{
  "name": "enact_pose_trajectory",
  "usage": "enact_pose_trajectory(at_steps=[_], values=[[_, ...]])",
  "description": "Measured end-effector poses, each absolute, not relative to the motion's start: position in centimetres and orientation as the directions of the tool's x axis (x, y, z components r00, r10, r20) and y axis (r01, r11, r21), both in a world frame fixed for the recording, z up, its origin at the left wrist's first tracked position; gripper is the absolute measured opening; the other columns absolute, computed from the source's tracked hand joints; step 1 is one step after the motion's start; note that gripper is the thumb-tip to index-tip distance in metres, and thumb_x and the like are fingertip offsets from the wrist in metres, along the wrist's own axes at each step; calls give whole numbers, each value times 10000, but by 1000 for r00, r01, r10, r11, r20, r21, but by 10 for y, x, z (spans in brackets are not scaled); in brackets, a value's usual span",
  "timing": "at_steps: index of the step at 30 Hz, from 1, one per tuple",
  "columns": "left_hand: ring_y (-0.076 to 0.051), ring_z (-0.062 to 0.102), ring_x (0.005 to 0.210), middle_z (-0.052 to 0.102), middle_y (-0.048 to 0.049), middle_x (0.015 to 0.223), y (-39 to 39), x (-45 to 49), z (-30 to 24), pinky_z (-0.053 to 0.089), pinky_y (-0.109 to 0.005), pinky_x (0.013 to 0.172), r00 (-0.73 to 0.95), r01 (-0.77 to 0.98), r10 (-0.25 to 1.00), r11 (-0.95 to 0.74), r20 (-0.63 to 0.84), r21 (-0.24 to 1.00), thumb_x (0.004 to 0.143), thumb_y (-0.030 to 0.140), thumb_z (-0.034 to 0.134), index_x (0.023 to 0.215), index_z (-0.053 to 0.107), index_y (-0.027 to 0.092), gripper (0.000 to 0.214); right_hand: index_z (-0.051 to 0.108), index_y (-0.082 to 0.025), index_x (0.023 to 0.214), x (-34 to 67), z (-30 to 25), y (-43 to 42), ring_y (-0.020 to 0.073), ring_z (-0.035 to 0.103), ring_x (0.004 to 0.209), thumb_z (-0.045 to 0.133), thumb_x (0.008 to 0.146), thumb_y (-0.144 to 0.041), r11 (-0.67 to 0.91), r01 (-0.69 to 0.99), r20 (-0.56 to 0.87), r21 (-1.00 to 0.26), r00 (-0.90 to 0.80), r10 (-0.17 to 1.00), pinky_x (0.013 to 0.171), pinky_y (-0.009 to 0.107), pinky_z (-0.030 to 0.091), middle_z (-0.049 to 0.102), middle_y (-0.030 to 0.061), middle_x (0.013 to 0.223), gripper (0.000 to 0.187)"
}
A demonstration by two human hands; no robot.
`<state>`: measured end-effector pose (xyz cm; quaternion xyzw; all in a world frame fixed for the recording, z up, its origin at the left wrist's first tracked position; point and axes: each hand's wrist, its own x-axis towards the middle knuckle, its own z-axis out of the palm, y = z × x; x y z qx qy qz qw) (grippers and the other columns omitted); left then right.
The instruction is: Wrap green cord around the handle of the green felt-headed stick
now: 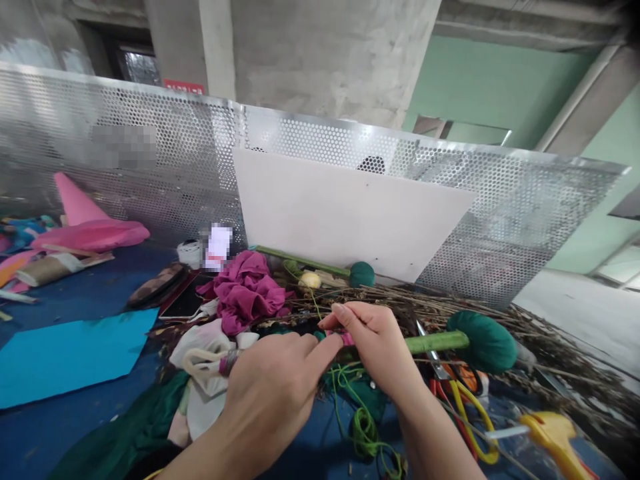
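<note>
Both hands meet in the middle of a really messy craft table covered in blue. The right hand is pinched tight on a small pink bit sitting at the near end of a green stem. The stem runs off to the right and ends in a dark teal ball. The left hand has its index finger stretched out, tip touching that same pink bit, other fingers loosely curled. The thumb's hidden, so can't tell if it's actually gripping anything.

Right under the hands there's a tangle of green cord. Yellow-handled scissors lie just right of the right wrist, with a yellow tool further out. A heap of dry twigs spreads behind the stem. A crumpled magenta cloth sits just behind the left hand, a light blue sheet lies well off to the left, and a white board leans on the perforated metal panel at the back.
</note>
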<state>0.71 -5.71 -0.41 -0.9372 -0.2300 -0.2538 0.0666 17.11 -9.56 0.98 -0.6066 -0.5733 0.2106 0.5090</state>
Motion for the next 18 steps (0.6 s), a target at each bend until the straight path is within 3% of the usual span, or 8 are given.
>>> enact_pose_trajectory(at_steps=[7,12,16,18], values=[[-188,569,655,660,-6,766,-55,6,-4,306,-303,542,798,438,366,-898,480,-44,838,65,448,956,665,257,312,728,-187,698,170,7,-95,178,665,698,504,927,-376,166,483,318,-860,252,914,659,263,477,734,33,735,372],[-183,628,701,709,19,821,-44,-2,1,354,-282,571,744,494,493,-860,452,124,872,149,494,1051,692,338,327,643,-178,599,186,19,-107,195,668,851,538,899,-366,207,395,322,-895,251,913,743,274,484,737,53,878,368],[-181,674,785,754,34,887,-29,-18,14,417,-265,645,649,538,623,-782,438,315,855,215,566,1053,726,355,291,679,-183,635,228,27,-129,142,581,524,631,828,-457,153,298,271,-942,408,872,489,265,442,672,56,655,338],[-186,685,853,764,40,951,-21,-26,20,443,-257,710,610,546,684,-729,400,412,838,249,597,1058,732,356,280,656,-188,565,255,26,-141,91,480,392,675,776,-490,168,261,284,-950,513,810,374,271,359,687,96,720,369]])
